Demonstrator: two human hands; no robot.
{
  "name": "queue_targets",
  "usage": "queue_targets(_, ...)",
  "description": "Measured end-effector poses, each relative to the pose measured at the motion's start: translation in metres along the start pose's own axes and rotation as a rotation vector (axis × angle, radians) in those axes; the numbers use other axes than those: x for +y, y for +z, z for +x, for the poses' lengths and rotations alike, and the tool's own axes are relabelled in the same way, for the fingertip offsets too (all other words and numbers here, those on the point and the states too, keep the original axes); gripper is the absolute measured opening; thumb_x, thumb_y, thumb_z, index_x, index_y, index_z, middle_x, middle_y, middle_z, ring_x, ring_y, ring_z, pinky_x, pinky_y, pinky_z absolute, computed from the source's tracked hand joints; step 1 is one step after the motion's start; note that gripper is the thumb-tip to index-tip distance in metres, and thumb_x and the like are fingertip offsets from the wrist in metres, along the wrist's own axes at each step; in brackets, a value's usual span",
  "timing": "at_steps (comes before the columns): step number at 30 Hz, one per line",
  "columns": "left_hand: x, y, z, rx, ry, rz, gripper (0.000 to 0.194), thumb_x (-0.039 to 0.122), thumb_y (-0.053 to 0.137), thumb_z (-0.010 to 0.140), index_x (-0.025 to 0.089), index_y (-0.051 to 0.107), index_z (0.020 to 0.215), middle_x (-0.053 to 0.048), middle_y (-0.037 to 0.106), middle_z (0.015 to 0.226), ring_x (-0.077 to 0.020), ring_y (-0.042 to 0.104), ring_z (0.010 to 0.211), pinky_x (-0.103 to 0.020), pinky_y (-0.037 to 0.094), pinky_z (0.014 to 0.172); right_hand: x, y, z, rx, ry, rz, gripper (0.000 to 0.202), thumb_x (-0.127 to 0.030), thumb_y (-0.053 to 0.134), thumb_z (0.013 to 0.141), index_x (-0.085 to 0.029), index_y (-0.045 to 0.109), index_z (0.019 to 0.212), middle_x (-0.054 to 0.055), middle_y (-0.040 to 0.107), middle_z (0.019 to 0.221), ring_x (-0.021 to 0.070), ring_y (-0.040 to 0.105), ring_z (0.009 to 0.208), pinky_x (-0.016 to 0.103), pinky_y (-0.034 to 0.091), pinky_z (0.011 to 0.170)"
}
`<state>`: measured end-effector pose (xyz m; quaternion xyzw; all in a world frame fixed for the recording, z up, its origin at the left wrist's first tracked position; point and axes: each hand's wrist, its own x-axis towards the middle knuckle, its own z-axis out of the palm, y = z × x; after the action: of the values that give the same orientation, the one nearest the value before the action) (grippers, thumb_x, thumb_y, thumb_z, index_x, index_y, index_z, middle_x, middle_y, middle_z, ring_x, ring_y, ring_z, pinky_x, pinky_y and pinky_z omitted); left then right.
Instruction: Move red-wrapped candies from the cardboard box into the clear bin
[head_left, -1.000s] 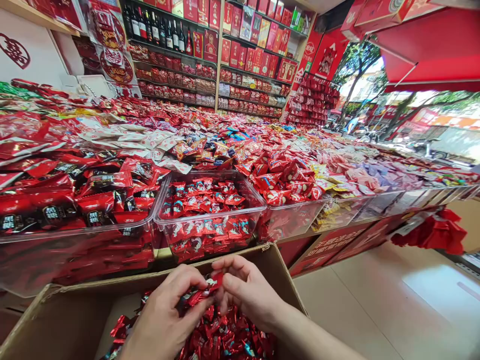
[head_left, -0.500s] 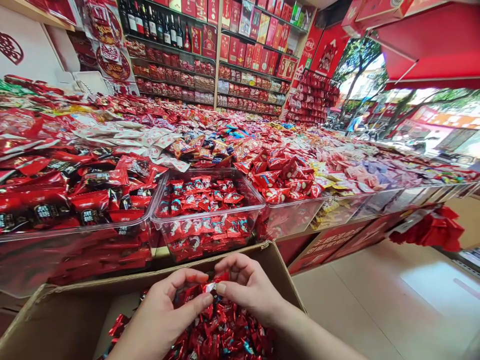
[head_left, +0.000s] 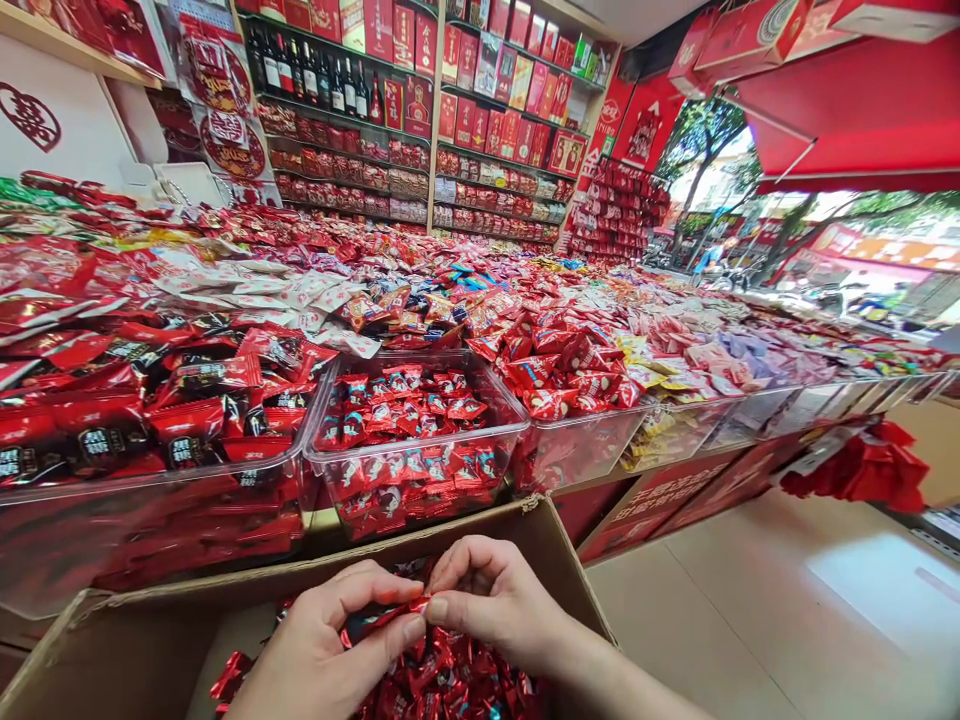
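Observation:
Over the open cardboard box (head_left: 150,640), my left hand (head_left: 330,635) is closed round a red-and-dark wrapped candy (head_left: 375,620), held between thumb and fingers. My right hand (head_left: 499,600) pinches at the candy's right end, its thumb and fingertips meeting the left fingertips. Part of the candy is hidden behind the fingers. Beneath both hands lies a heap of shiny red wrapped candies (head_left: 450,675) with some blue showing. Just beyond the box stands a clear plastic bin (head_left: 420,443), partly filled with small red-and-blue wrapped candies (head_left: 405,400).
To the left, another clear bin holds red-and-black packets (head_left: 105,430). Red packets (head_left: 570,375) are heaped in a bin to the right. Shelves (head_left: 433,130) with bottles and red boxes rise behind. Tiled floor (head_left: 720,600) lies right of the box.
My hands have drawn closer together, with fingertips now touching. The candy shows more clearly in my left hand. The view has tilted slightly up.

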<state>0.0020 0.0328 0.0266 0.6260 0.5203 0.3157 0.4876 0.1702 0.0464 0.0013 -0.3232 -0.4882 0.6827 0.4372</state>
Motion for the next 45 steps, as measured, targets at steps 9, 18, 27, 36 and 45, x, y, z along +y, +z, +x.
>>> queue_targets(9, -0.001, -0.002, 0.002, 0.036, -0.166, -0.461, 0.018, 0.035, 0.074, 0.058, 0.022, 0.072, 0.071, 0.001, 0.069, 0.062, -0.0171, 0.059, 0.064, -0.025, 0.045, 0.061, 0.003, -0.002, 0.003, 0.014, 0.067, 0.046, 0.022, -0.031, 0.071, 0.060, -0.012, 0.061, 0.065, 0.001, 0.059, 0.061, 0.0083, 0.051, 0.052, 0.022, 0.040, 0.053)
queue_targets(18, 0.000, 0.004, 0.005, 0.203, -0.243, -0.818, 0.035, 0.036, 0.078, 0.050, 0.016, 0.067, 0.077, -0.001, 0.068, 0.060, -0.0090, 0.054, 0.047, -0.014, 0.035, 0.037, -0.093, -0.004, 0.009, 0.042, -0.297, -0.596, 0.017, -0.022, 0.056, 0.074, -0.016, 0.058, 0.090, -0.001, 0.055, 0.067, 0.0076, 0.047, 0.058, 0.021, 0.036, 0.053)
queue_targets(27, -0.004, 0.010, -0.004, 0.067, -0.315, -0.632, 0.037, 0.032, 0.074, 0.056, 0.015, 0.060, 0.085, -0.002, 0.067, 0.065, -0.0092, 0.055, 0.052, -0.016, 0.037, 0.046, -0.138, 0.007, 0.137, 0.104, -0.051, -0.894, 0.014, 0.002, 0.052, 0.057, -0.012, 0.054, 0.060, -0.001, 0.050, 0.047, 0.0078, 0.045, 0.041, 0.023, 0.038, 0.044)
queue_targets(36, 0.010, -0.008, -0.009, 0.235, -0.070, -0.646, 0.038, 0.042, 0.071, 0.059, 0.020, 0.064, 0.090, 0.004, 0.059, 0.060, -0.0061, 0.048, 0.047, -0.014, 0.033, 0.040, -0.150, 0.034, 0.079, -0.104, -0.097, -0.515, 0.011, -0.011, 0.056, 0.070, -0.014, 0.048, 0.076, -0.004, 0.055, 0.056, 0.0052, 0.052, 0.047, 0.019, 0.046, 0.049)
queue_targets(45, 0.020, -0.018, -0.014, 0.346, -0.045, -0.832, 0.028, 0.035, 0.076, 0.057, 0.024, 0.066, 0.080, 0.005, 0.063, 0.061, -0.0073, 0.048, 0.052, -0.014, 0.041, 0.046, -0.094, 0.051, 0.033, -0.210, 0.042, -0.310, 0.018, -0.019, 0.060, 0.070, -0.015, 0.046, 0.080, -0.006, 0.052, 0.055, 0.0042, 0.050, 0.048, 0.018, 0.044, 0.048)
